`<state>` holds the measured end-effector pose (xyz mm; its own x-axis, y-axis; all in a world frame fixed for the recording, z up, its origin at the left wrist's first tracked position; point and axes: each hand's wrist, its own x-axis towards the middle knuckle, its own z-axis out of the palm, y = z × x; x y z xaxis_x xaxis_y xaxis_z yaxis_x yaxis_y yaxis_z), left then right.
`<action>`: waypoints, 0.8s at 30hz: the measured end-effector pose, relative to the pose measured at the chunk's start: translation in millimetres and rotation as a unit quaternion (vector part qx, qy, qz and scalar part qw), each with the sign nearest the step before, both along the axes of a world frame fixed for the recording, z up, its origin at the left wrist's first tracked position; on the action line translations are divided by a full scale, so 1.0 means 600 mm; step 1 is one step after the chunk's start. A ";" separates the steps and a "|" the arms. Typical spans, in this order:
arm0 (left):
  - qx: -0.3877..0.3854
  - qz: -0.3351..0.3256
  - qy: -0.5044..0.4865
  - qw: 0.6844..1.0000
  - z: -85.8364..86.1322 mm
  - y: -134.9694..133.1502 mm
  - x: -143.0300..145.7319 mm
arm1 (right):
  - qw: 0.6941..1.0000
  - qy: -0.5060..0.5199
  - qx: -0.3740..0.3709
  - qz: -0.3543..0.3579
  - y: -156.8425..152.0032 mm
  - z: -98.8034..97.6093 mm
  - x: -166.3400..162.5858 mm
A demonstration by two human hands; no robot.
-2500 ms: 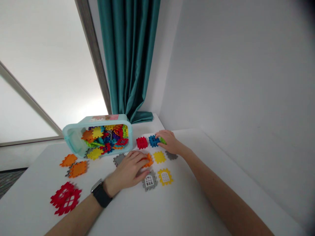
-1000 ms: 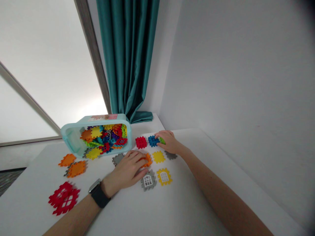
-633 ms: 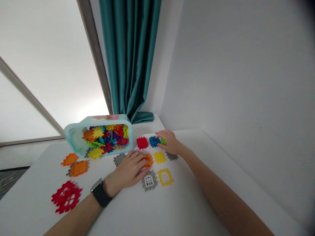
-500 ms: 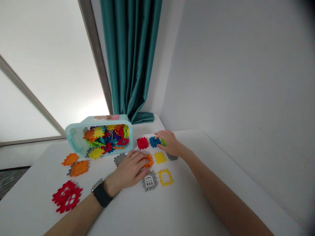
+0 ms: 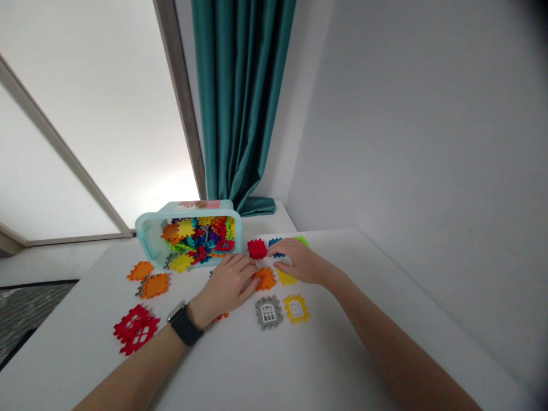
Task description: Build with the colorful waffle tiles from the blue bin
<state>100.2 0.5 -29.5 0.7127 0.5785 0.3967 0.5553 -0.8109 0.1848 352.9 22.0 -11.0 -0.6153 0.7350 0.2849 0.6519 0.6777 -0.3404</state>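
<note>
My left hand point(image 5: 229, 283), with a dark watch on its wrist, lies palm down over the table, fingers spread. Its fingertips are at the left edge of an orange square interlocking tile point(image 5: 266, 279). A mostly covered orange piece point(image 5: 221, 317) peeks out below the palm. My right hand point(image 5: 302, 261) hovers with thumb and fingers apart, partly covering a blue tile point(image 5: 274, 244) and a yellow tile point(image 5: 286, 277). A green tile point(image 5: 302, 241) shows behind it. A red tile point(image 5: 257, 249) sits left of the blue one. Nothing visible is held in either hand.
A light blue bin point(image 5: 148, 242) lies on its side, full of colourful tiles. Grey point(image 5: 269, 313) and yellow point(image 5: 296, 309) window tiles lie nearer me. Red window tiles point(image 5: 137, 330) and orange tiles point(image 5: 154, 285) lie at left. A teal curtain point(image 5: 242, 114) hangs behind; a wall rises at right.
My right hand has shifted from the blue and green tiles toward me, over the yellow tile's edge; more green shows. My left hand has moved slightly off the orange tile. The view has turned left.
</note>
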 end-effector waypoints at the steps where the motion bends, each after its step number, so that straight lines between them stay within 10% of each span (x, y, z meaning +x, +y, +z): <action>1: 0.003 0.002 0.003 1.000 0.002 0.000 -0.002 | 1.000 -0.002 -0.005 0.000 -0.003 0.002 -0.003; 24: 0.032 0.122 0.054 0.990 0.016 -0.049 -0.226 | 0.998 0.000 -0.034 0.045 -0.027 -0.009 -0.158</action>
<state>-35.6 -29.0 -19.7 0.5952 0.7149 0.3670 0.7502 -0.6580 0.0650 257.8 6.0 -16.1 -0.6799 0.6942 0.2362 0.5895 0.7090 -0.3871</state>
